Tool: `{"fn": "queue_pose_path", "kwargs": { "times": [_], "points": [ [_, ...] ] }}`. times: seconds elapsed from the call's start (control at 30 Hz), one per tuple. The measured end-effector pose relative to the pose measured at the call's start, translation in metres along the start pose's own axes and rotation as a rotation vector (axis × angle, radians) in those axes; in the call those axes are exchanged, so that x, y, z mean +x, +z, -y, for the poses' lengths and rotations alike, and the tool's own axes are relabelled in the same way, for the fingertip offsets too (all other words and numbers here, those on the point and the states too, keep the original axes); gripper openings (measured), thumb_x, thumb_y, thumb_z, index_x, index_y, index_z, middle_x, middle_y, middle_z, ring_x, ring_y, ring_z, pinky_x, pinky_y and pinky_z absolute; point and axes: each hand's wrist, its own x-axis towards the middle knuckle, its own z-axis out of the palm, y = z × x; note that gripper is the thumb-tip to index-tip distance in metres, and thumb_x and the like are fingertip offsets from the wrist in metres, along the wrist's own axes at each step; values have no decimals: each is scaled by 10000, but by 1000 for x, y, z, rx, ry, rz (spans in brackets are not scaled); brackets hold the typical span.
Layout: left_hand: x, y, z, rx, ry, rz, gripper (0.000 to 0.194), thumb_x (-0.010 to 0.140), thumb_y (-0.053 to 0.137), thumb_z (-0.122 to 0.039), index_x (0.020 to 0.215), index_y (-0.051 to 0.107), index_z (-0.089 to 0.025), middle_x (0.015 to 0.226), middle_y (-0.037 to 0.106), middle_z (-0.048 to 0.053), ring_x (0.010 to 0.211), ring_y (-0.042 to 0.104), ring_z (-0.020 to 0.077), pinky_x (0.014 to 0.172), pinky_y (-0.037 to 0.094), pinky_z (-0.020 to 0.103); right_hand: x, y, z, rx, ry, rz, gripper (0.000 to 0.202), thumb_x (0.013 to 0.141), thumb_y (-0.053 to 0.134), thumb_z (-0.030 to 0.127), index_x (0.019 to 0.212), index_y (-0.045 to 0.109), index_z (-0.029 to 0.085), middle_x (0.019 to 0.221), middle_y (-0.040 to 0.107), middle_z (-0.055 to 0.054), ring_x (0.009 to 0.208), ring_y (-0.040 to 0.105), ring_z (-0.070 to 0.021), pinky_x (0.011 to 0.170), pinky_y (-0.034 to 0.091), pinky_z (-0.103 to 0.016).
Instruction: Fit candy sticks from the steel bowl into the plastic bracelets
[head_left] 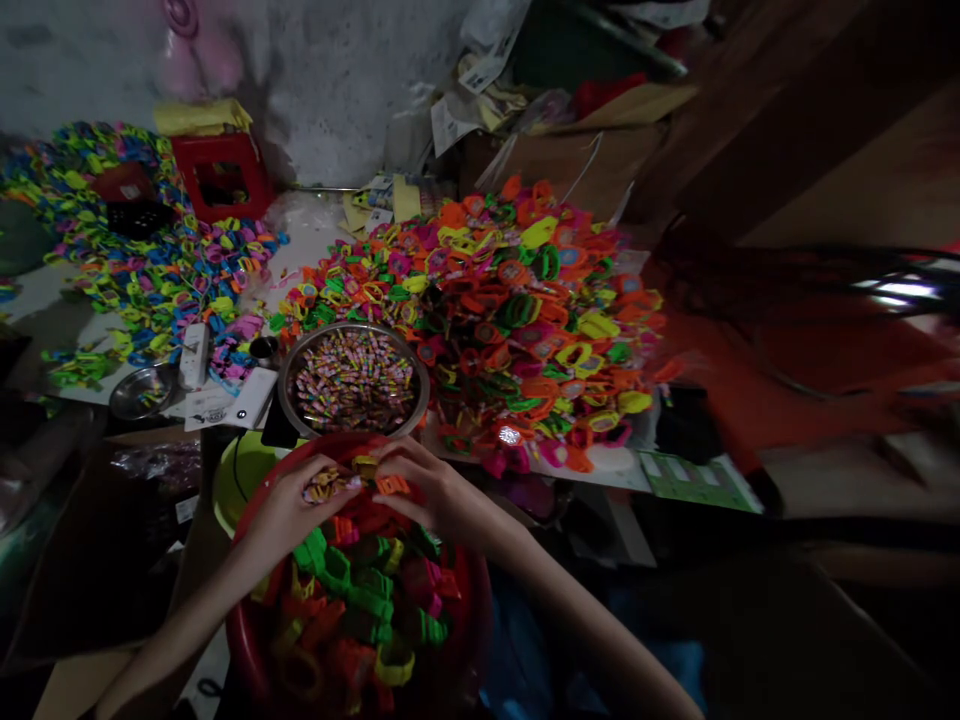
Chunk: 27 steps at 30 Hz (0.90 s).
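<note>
Far L, a white tabletop (pixel 71 318) shows a bare strip by the small metal dish (pixel 133 392). Next, the lime plastic tub (pixel 225 492) sits tight beside the red plastic basin (pixel 241 650); basin's far rim nearly meets the round, shiny steel bowl (pixel 425 392) of twist-wrapped candies, so there's little room there. R of the bowl, a heap of bright, glossy toy watches (pixel 540 340) reaches the table's front edge.

My 2 hands are close together over the basin: L hand (pixel 289 503) clamps approx. 1 handful of wrapped candies (pixel 326 485), R hand (pixel 424 483) pinches 1 orange toy watch (pixel 391 485). Can't tell if fingertips touch.
</note>
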Motion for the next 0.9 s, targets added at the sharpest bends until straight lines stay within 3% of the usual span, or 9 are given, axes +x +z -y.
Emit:
{"fn": "queue_pose_path", "kwargs": {
  "times": [0.2,0.53,0.9],
  "points": [
    [-2,-3,-10,37,-4,41,217,768,667,-356,935,628,-221,903,686,-11,840,649,150,754,493,202,3,-5,5,-203,-160,28,184,880,583,306,983,539,160,902,619,-79,933,590,-205,861,496,-359],
    [0,-4,-13,-47,-69,52,184,777,644,-341,863,623,-180,829,668,0,767,635,141,691,495,198,6,-9,9,-210,-124,69,321,869,575,380,1097,510,163,1025,632,-91,1073,569,-231,930,486,-393],
    [-4,-11,-13,21,-4,179,147,777,641,-317,822,618,-179,732,644,-15,646,608,120,604,475,188,5,-8,9,-194,-111,178,305,861,582,393,1040,569,146,917,629,-82,882,585,-199,816,492,-343]
  ]
}}
